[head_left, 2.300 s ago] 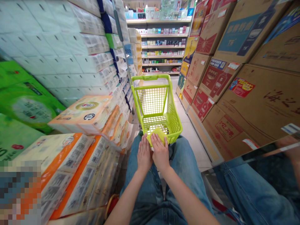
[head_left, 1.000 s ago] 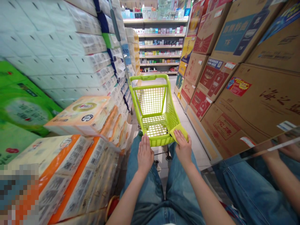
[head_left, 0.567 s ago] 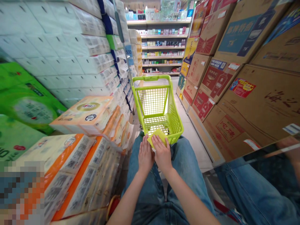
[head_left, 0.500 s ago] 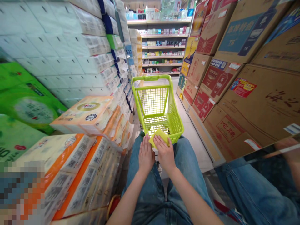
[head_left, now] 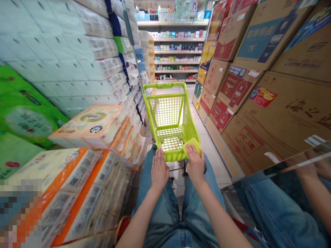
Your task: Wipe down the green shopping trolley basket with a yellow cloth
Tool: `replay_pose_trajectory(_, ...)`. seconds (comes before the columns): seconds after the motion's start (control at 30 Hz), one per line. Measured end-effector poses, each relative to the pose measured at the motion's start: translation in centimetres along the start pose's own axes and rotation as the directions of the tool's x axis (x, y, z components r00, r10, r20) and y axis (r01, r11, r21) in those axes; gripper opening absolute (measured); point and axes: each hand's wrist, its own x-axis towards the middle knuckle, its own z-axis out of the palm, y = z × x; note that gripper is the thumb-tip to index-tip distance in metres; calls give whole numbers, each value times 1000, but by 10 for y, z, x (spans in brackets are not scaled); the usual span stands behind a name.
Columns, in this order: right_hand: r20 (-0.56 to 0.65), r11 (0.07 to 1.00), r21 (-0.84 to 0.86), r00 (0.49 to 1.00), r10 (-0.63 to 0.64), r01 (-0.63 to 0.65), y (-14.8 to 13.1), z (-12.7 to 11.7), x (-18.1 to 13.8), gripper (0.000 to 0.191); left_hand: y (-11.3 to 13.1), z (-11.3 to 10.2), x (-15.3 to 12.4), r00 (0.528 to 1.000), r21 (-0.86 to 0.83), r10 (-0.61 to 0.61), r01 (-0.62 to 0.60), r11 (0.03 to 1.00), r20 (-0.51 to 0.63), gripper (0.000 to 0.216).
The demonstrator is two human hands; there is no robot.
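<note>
A lime-green shopping basket [head_left: 176, 157] with grid sides and a raised handle at its far end stands between my knees. My left hand [head_left: 159, 169] rests on the near left corner of its rim, fingers straight and close together. Under the fingers of my right hand [head_left: 195, 167] is a yellow cleaning cloth [head_left: 193, 142], pressed over the rim at the near right corner. Part of the cloth is covered by those fingers. No goods show inside the basket.
Tissue packs [head_left: 88, 120] are stacked close on my left, with white packs [head_left: 64, 72] piled behind. Cardboard cartons [head_left: 287, 106] line the right side, above a reflective panel [head_left: 279, 203]. Shelves [head_left: 178, 51] of small boxes close off the aisle's far end. A tiled floor [head_left: 212, 151] runs between.
My right hand has slid the yellow cloth rightward along the near rim, from near the middle to the right corner. My left hand stays at the left corner.
</note>
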Motion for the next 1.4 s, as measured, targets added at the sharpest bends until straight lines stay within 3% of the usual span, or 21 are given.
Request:
replay_pose_trajectory(0.13,76,988,103,990,-120,112,-58,20,-7,65,-3,-1,-1,1000,35,11,-11,999,21,80)
replay_pose_trajectory(0.23,91,975,154,980,-174,159,-72,24,-9,64,-4,-3,-1,1000,56,18,-19,998,26,75)
replay_pose_trajectory(0.3,104,967,159,970,-218,200,-61,19,-9,65,-4,-4,-1,999,52,19,-20,998,30,77)
replay_pose_trajectory(0.4,113,966,118,964,-242,229,-23,4,-6,70,-2,-4,0,1000,39,7,-8,999,28,84)
replay_pose_trajectory(0.53,20,997,23,997,-80,79,37,-14,1,72,1,-3,0,1000,30,-2,2,1000,18,87)
replay_pose_trajectory(0.63,-45,1000,-11,999,28,-28,50,-15,6,71,2,-2,0,1000,23,-2,2,1000,18,87)
replay_pose_trajectory(0.73,-37,999,-25,998,43,-44,20,-3,5,71,2,-1,0,1000,25,-10,10,1000,5,86)
replay_pose_trajectory(0.9,68,989,109,992,-103,95,-62,24,-5,66,-1,0,-1,1000,71,-10,9,997,16,78)
replay_pose_trajectory(1.0,85,975,172,984,-158,142,-75,26,-8,63,-3,-1,-2,1000,85,-3,1,996,26,76)
replay_pose_trajectory(1.07,103,966,186,974,-203,182,-63,19,-8,64,-3,-3,-2,999,71,2,-4,997,38,78)
replay_pose_trajectory(1.17,114,971,148,972,-205,188,-22,4,-5,67,0,-5,-1,999,60,-1,-1,998,32,83)
replay_pose_trajectory(1.3,-22,999,29,1000,17,-16,33,-7,4,70,3,-5,1,999,66,-12,10,998,29,87)
replay_pose_trajectory(1.4,-80,994,-13,991,111,-112,40,-4,8,70,3,-4,1,1000,61,-17,16,998,24,87)
